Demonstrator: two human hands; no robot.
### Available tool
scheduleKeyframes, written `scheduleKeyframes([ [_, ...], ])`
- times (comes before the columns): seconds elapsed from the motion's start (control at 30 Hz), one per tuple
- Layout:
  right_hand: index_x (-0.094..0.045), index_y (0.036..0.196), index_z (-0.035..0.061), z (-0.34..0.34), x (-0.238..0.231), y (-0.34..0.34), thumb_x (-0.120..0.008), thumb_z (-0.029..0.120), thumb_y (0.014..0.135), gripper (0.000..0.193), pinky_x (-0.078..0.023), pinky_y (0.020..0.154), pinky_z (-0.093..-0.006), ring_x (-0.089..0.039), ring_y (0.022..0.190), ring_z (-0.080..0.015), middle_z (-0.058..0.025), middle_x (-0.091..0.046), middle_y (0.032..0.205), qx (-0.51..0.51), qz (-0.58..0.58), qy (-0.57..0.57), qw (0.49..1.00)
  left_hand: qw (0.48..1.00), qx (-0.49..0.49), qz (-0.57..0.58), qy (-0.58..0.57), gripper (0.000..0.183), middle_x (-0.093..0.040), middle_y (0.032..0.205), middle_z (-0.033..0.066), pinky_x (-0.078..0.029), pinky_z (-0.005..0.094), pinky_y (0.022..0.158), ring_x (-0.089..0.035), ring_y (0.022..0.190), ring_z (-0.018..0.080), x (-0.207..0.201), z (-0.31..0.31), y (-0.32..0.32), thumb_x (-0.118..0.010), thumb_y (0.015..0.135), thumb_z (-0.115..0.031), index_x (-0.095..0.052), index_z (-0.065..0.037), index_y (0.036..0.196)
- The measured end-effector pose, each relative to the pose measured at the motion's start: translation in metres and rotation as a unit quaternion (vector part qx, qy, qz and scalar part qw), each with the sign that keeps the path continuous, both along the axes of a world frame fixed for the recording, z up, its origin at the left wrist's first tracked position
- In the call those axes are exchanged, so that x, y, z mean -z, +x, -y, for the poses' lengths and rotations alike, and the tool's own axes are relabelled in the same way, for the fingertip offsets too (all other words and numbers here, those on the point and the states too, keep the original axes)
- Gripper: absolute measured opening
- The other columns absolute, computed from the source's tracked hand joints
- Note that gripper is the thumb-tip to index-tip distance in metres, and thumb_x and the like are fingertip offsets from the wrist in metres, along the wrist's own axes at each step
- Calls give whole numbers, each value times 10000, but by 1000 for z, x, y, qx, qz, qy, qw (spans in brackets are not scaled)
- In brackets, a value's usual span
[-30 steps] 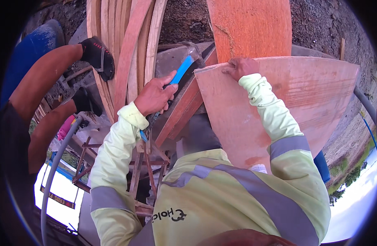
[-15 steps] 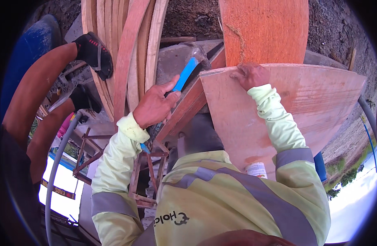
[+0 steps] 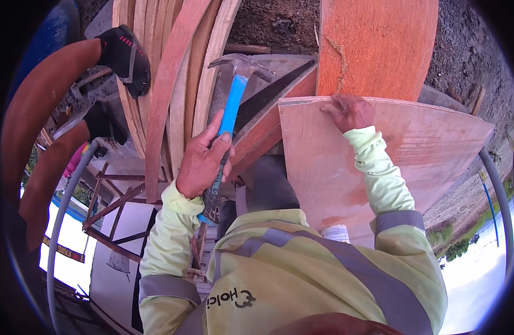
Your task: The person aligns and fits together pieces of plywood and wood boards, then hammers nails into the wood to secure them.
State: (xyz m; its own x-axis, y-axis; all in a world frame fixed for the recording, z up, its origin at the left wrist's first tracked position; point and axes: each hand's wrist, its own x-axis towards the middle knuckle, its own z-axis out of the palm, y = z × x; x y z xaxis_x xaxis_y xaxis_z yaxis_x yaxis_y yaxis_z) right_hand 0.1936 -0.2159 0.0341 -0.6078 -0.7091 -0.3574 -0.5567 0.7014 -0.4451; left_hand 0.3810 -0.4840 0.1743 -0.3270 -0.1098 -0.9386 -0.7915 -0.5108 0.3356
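Left of the plywood panel [image 3: 329,167] lie long wooden strips [image 3: 170,89] and, nearer it, the left hand [image 3: 204,162] wrapped round a blue-handled claw hammer [image 3: 233,106], while, well apart, the right hand [image 3: 353,113] clasps the panel's upper edge, an orange board [image 3: 382,47] just beyond it.

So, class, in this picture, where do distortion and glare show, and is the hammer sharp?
Head view: corners black, wooden strips look bowed, perhaps by the fisheye; head view: sky at lower right glares near white; head view: hammer fairly sharp.
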Motion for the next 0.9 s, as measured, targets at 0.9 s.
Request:
scheduleKeyframes([
  [0.9, -666, 765, 112, 0, 2, 2, -697, 418, 766, 307, -514, 667, -443, -667, 778, -310, -98, -672, 756, 17, 39, 28, 999, 968, 139, -64, -197, 586, -613, 918, 113, -452, 274, 522, -527, 549, 136, 65, -66, 44, -544, 974, -195, -304, -77, 1495],
])
